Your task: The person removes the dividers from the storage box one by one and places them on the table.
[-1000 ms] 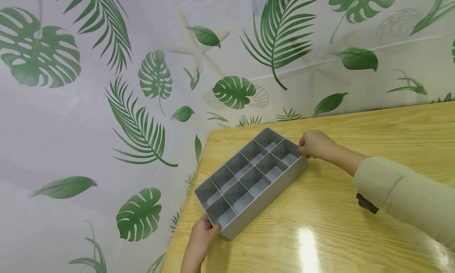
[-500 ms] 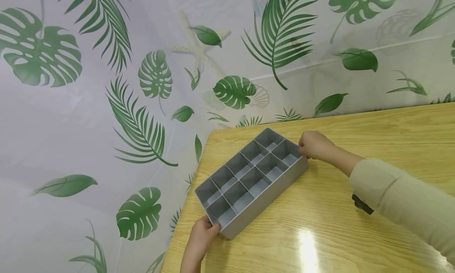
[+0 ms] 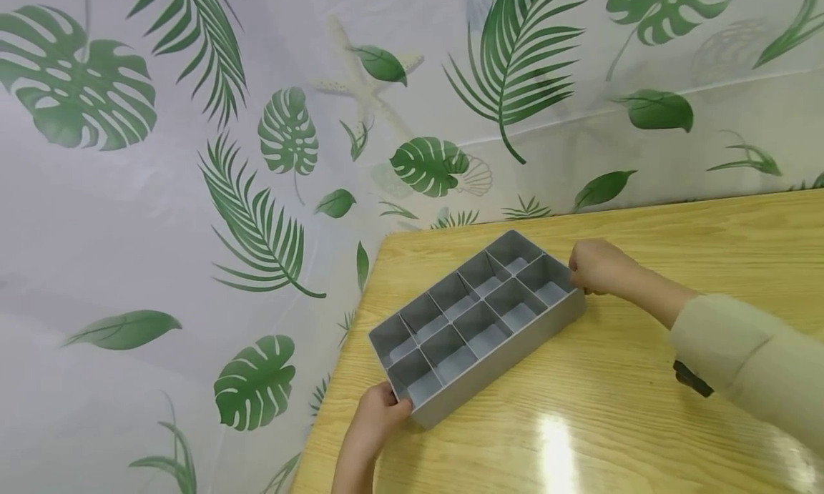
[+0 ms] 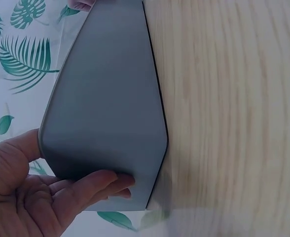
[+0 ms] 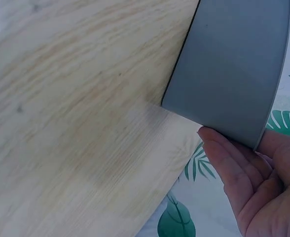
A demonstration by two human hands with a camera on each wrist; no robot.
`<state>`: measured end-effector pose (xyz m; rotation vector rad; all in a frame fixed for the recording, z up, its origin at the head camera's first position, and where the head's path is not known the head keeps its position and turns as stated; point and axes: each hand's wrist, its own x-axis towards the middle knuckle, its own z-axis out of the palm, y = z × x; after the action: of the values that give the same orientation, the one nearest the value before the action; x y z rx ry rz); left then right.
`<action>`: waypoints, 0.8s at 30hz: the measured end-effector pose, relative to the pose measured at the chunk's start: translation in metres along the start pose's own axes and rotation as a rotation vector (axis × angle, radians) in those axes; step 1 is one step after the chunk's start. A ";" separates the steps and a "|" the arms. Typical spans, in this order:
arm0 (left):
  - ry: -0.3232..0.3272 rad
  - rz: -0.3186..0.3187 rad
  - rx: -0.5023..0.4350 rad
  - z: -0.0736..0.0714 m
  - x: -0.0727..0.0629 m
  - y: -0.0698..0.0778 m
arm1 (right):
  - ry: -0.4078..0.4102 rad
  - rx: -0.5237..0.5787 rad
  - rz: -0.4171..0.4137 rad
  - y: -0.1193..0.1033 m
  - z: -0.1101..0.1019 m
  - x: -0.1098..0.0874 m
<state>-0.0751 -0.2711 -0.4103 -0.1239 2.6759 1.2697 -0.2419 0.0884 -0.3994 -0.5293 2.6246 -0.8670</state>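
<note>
A grey plastic compartment box (image 3: 508, 362), divided into two rows of square cells with no contents visible, sits at a slant on the wooden table in the head view. My left hand (image 3: 376, 415) grips its near-left end, thumb over the rim and fingers against the outer wall. In the left wrist view the fingers (image 4: 93, 190) lie along that end wall. At the far-right end my right hand (image 3: 601, 267) pinches the rim. The right wrist view shows the thumb inside the rim and the fingers (image 5: 229, 163) on the outside of the end wall.
The yellow wood table (image 3: 618, 408) has a left edge close to the box. A white sheet with green leaf prints (image 3: 270, 151) hangs behind and to the left. A small black object (image 3: 692, 379) shows under the right sleeve (image 3: 753, 358).
Between half a second ago and now, the box has slid to the right and turned slightly, both hands moving with it. Before that it stayed nearly still. The grips look the same.
</note>
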 end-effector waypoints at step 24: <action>-0.092 0.026 -0.013 0.031 0.016 0.026 | -0.025 -0.024 0.008 0.047 -0.012 -0.064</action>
<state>-0.0913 -0.2300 -0.4130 -0.0312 2.6006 1.2680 -0.2020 0.1571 -0.4076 -0.5318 2.6157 -0.8213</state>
